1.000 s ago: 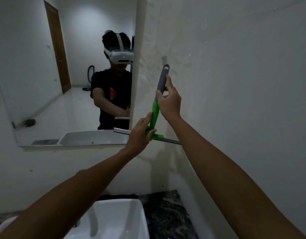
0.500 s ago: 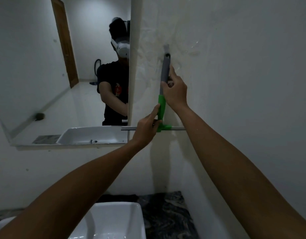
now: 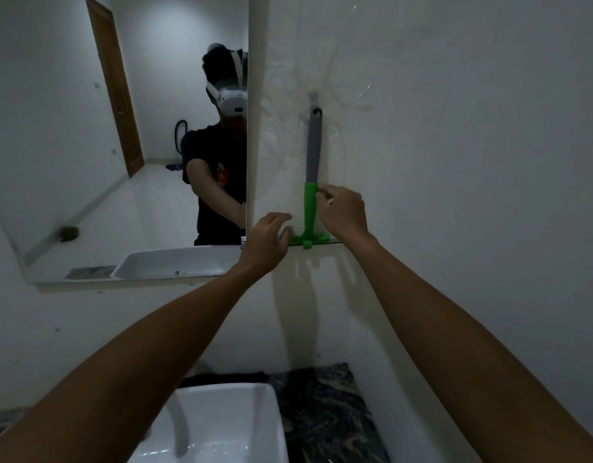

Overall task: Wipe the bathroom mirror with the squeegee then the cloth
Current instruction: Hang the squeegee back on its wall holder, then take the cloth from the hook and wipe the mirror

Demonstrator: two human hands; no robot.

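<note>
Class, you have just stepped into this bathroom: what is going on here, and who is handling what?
A person stands at a white sink facing the wall beside the mirror. A squeegee hangs by its grey handle from a wall hook, blade at the bottom. The right hand touches its green neck and the left hand is at the blade's left end. No cloth is clearly in view.

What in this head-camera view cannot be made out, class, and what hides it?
- Cleaning cloth: none can be told in the head view.
- Left end of the green and grey squeegee blade: covered by the left hand.
- Wall hook holding its handle: too small and dim.
- White basin: cut off by the bottom edge.
- Right hand: grip unclear.
</note>
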